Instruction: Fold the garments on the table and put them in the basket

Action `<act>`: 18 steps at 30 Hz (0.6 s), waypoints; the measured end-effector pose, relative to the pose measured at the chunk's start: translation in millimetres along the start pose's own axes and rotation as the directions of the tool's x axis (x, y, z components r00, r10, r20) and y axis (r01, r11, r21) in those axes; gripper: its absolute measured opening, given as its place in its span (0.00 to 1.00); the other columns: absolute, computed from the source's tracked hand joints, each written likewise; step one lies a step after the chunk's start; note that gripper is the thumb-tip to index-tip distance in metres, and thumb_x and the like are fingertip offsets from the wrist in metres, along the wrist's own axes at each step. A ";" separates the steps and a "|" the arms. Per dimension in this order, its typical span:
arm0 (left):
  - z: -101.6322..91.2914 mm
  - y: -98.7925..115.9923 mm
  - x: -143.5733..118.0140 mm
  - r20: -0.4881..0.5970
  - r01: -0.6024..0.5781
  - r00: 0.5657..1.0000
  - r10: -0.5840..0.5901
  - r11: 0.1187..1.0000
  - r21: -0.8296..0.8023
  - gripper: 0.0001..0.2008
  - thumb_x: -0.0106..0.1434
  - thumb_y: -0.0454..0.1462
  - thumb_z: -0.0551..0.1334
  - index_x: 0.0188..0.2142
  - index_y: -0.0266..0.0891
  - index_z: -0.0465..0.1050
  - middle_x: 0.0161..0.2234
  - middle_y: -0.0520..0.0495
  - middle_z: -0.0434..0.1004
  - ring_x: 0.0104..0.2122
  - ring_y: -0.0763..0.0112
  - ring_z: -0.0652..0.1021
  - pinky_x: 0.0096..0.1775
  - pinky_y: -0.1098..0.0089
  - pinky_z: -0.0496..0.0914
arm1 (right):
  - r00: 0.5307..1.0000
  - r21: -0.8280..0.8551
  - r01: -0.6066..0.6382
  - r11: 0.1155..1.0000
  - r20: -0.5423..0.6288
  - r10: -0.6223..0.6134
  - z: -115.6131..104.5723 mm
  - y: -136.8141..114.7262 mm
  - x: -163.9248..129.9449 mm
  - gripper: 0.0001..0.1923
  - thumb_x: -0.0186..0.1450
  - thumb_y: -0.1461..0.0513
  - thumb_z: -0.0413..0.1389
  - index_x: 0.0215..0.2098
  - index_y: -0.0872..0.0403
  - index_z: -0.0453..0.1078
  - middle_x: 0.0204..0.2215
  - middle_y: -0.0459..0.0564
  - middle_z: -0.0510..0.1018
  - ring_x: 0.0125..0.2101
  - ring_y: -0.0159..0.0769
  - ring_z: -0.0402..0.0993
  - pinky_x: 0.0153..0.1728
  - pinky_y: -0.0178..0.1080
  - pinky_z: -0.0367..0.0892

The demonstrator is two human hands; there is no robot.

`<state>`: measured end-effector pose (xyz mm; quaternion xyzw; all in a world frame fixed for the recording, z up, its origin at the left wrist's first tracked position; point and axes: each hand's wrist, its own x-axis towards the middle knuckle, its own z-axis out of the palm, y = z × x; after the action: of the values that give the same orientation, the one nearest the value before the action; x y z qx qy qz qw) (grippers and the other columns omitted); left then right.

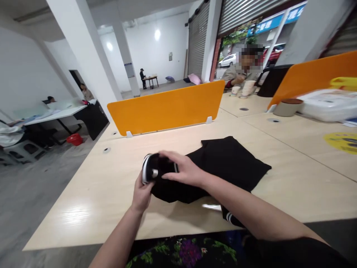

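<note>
A black shirt with white-striped trim lies spread over the light wood table. Its striped collar is lifted off the tabletop at the left, with the neck opening facing me. My left hand grips this collar from below, its fingers mostly hidden behind the cloth. From the right, my right hand curves around the other edge of the opening, thumb and fingers on the fabric. A striped cuff hangs by the near table edge, partly under my right forearm.
An orange divider stands across the table's far side, with another orange panel to the right. Paper cups, a round container and a white plastic-wrapped pack sit at the right. A person sits beyond.
</note>
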<state>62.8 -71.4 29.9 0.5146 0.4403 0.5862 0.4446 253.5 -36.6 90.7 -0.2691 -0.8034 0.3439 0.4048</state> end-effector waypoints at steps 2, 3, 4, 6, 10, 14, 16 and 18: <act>-10.0 31.6 4.1 0.124 0.014 0.992 -0.013 1.000 -0.004 0.25 0.48 0.39 0.66 0.47 0.37 0.73 0.42 0.43 0.78 0.47 0.51 0.75 0.49 0.59 0.70 | 0.997 -0.122 0.050 0.991 0.061 -0.042 -11.7 4.2 10.5 0.51 0.47 0.51 0.68 0.64 0.49 0.54 0.61 0.55 0.61 0.61 0.49 0.55 0.60 0.52 0.52; -15.4 47.0 4.9 0.188 0.012 0.982 -0.011 1.000 -0.001 0.25 0.47 0.39 0.67 0.46 0.36 0.75 0.40 0.44 0.79 0.46 0.51 0.75 0.48 0.59 0.70 | 0.991 -0.140 0.061 0.988 0.123 -0.044 -14.6 8.6 14.6 0.56 0.44 0.50 0.69 0.66 0.49 0.51 0.63 0.56 0.58 0.62 0.49 0.53 0.60 0.52 0.51; -20.9 61.5 4.8 0.238 0.003 0.971 -0.004 1.000 0.005 0.24 0.45 0.38 0.67 0.45 0.35 0.76 0.38 0.44 0.80 0.45 0.50 0.76 0.47 0.58 0.71 | 0.984 -0.145 0.055 0.988 0.178 -0.028 -15.1 14.5 17.7 0.58 0.43 0.50 0.70 0.67 0.48 0.49 0.63 0.56 0.57 0.61 0.49 0.54 0.60 0.51 0.52; -31.2 87.6 2.8 0.274 -0.036 0.961 0.023 0.998 0.042 0.23 0.44 0.39 0.68 0.43 0.35 0.77 0.34 0.45 0.80 0.42 0.50 0.77 0.44 0.58 0.72 | 0.973 -0.180 -0.004 0.984 0.224 0.045 -9.5 28.7 21.0 0.55 0.42 0.53 0.70 0.65 0.48 0.53 0.60 0.55 0.61 0.57 0.48 0.60 0.57 0.49 0.57; -47.3 134.0 -1.8 0.323 -0.235 0.939 0.118 0.907 0.351 0.16 0.51 0.40 0.66 0.40 0.36 0.77 0.33 0.46 0.79 0.40 0.54 0.77 0.45 0.60 0.71 | 0.945 -0.214 -0.253 0.944 0.156 0.288 6.9 49.7 18.6 0.15 0.50 0.62 0.64 0.37 0.54 0.75 0.37 0.49 0.77 0.41 0.43 0.73 0.45 0.43 0.67; -72.4 167.2 -0.4 0.464 -0.476 0.868 0.174 0.558 0.680 0.16 0.58 0.42 0.60 0.45 0.40 0.74 0.40 0.46 0.76 0.44 0.60 0.74 0.49 0.65 0.68 | 0.833 0.048 -0.396 0.917 -0.402 0.381 -28.2 31.9 12.6 0.04 0.55 0.65 0.54 0.22 0.54 0.68 0.15 0.41 0.67 0.21 0.31 0.67 0.25 0.34 0.64; -89.9 169.9 1.4 0.500 -0.508 0.857 0.124 0.364 0.780 0.13 0.59 0.40 0.58 0.43 0.41 0.72 0.41 0.46 0.73 0.42 0.64 0.74 0.46 0.68 0.68 | 0.655 0.270 -0.254 0.929 -0.659 0.370 -64.9 6.1 9.9 0.07 0.55 0.69 0.50 0.21 0.55 0.65 0.12 0.39 0.62 0.15 0.27 0.59 0.18 0.32 0.57; -105.0 164.4 2.4 0.484 -0.497 0.868 0.113 0.193 0.846 0.10 0.58 0.35 0.55 0.38 0.41 0.71 0.39 0.46 0.71 0.40 0.66 0.73 0.42 0.70 0.68 | 0.553 0.397 -0.004 0.918 -0.764 0.333 -98.4 -27.8 5.4 0.08 0.53 0.72 0.48 0.22 0.55 0.64 0.15 0.40 0.64 0.16 0.26 0.63 0.18 0.31 0.57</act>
<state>-53.1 -110.9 181.9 0.8389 0.5113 0.1855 -0.0220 328.5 -17.1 157.5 -0.3979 -0.4185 0.3544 0.7355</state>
